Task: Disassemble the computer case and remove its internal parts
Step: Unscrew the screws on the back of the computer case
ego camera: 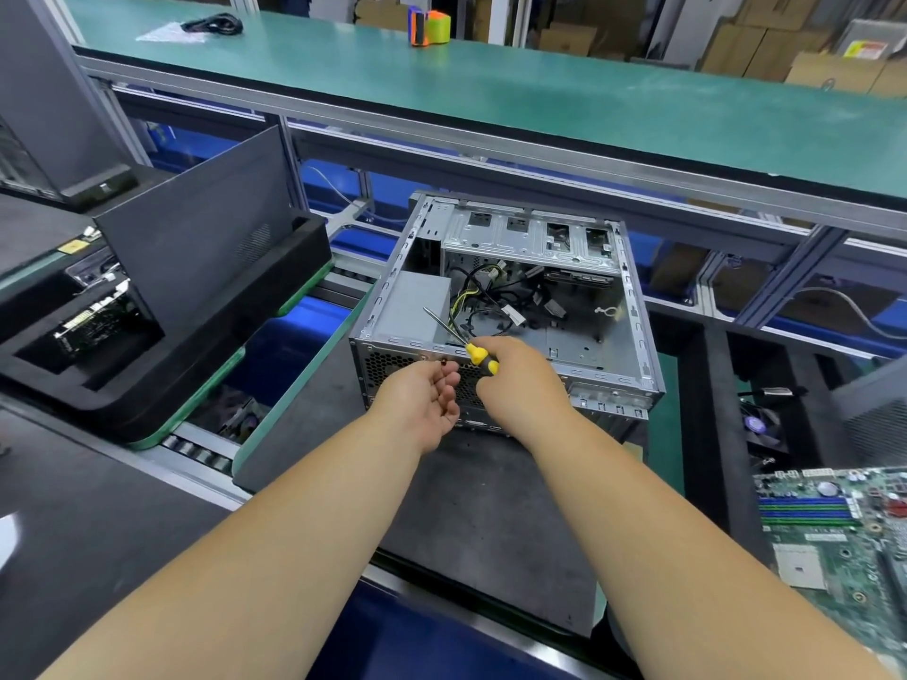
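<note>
An open grey computer case (633,336) lies on its side on a dark mat, its rear panel facing me. Inside sit a grey power supply (417,306), loose black and yellow cables (491,296) and a drive cage (530,238). My right hand (520,390) grips a yellow-and-black screwdriver (478,355) whose shaft points up and left over the case's rear edge. My left hand (427,400) is palm up against the rear panel, fingers curled, its fingertips pinching a small screw (444,361) at the panel's top edge.
A green motherboard (844,527) lies at the right edge. Black foam trays with another dark case (196,267) stand on the left. A roller conveyor (196,449) runs between them. A long green bench (491,85) crosses behind, carrying orange and yellow tape rolls (429,27).
</note>
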Demonstrator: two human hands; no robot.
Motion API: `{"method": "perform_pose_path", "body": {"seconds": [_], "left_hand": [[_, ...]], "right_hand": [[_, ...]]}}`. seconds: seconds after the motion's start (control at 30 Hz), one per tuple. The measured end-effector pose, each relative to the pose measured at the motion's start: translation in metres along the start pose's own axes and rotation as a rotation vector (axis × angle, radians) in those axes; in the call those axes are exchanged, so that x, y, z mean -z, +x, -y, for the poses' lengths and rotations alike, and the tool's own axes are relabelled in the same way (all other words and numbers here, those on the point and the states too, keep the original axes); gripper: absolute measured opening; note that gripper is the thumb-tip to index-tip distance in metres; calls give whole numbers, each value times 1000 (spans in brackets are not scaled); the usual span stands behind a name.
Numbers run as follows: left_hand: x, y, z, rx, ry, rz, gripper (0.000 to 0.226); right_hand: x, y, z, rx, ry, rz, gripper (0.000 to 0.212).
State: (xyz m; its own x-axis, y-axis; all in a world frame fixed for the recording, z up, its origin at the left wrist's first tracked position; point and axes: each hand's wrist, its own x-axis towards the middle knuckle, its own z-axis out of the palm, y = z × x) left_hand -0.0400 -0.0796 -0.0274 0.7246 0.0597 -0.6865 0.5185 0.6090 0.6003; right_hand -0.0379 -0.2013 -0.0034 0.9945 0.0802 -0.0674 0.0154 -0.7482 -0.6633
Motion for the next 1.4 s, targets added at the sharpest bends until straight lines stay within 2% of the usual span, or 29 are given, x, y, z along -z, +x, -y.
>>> {"method": "perform_pose_path", "body": {"seconds": [0.17, 0.6, 0.9, 1.2, 1.3, 1.4], "left_hand": [[7, -1, 0, -17, 87, 22, 37], [7, 6, -3, -155, 208, -59, 21], [19, 7, -6, -159, 212, 63, 11], [25, -4, -1, -69, 243, 202, 12], [23, -9, -2, -99, 274, 275, 14], [16, -13, -3, -130, 318, 310, 13]], "right_hand": [[0, 1, -1, 13, 0, -1, 65], [-3, -3, 2, 18, -23, -30, 63], [-5, -4, 0, 9, -14, -41, 64], [-6, -1, 1, -15, -10, -39, 64], [-1, 0, 2, -64, 84, -25, 59], [5, -6, 1, -67, 191, -93, 44]]}}
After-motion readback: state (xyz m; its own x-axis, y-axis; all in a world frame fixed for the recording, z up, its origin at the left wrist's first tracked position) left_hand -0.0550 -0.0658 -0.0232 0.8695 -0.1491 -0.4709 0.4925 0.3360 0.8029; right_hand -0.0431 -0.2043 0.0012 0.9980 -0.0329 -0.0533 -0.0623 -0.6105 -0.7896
